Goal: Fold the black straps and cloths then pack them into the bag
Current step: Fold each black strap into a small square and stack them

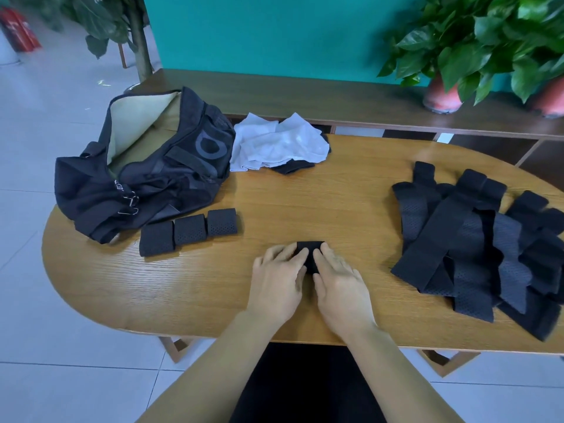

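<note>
Left hand (279,280) and right hand (337,283) press flat, fingers spread, on the folded strap (309,253) at lower centre. Best to flatten evenly, edges aligned, then set it beside the three folded straps (187,232) at left.

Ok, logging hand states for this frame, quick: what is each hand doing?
Left hand: open, fingers flat, pressing the folded black strap on the table.
Right hand: open, fingers flat on the same strap.

You have three folded straps (188,232) in a row, one more strap (309,254) under your two hands, one heap of unfolded straps (476,239) too tangled to count, one bag (143,166), one white cloth (277,141), two potted plants (476,41).
</note>
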### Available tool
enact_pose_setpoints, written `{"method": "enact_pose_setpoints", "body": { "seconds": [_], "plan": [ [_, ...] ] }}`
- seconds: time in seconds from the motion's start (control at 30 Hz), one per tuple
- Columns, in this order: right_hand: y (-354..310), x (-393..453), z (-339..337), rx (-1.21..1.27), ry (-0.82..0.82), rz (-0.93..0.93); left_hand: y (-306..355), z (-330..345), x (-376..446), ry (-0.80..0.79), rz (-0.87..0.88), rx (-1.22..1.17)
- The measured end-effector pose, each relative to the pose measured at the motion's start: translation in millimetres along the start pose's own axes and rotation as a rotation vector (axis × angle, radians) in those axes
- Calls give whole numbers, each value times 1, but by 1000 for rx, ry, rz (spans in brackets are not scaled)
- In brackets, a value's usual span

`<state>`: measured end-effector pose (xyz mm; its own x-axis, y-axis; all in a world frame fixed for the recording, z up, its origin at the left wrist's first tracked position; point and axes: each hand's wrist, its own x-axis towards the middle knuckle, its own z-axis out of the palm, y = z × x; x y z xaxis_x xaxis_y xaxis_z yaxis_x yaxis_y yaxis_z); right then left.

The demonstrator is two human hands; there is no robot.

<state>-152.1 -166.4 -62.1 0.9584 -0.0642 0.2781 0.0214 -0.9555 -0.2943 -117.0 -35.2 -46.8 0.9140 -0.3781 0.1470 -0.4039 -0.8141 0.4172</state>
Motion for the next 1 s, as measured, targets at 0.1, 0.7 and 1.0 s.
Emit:
{"method": "enact_pose_setpoints", "body": {
  "seconds": [0.1,0.7,1.0],
  "plan": [
    [-1,-1,-3,31,-31,17,1,1,-3,-38,-3,68],
    [-170,57,21,208,169,-297,-111,-88,-43,505,-151,-298],
    [-216,86,84,4,-70,-409,-199,-86,-44,357,-313,-42]
  ]
}}
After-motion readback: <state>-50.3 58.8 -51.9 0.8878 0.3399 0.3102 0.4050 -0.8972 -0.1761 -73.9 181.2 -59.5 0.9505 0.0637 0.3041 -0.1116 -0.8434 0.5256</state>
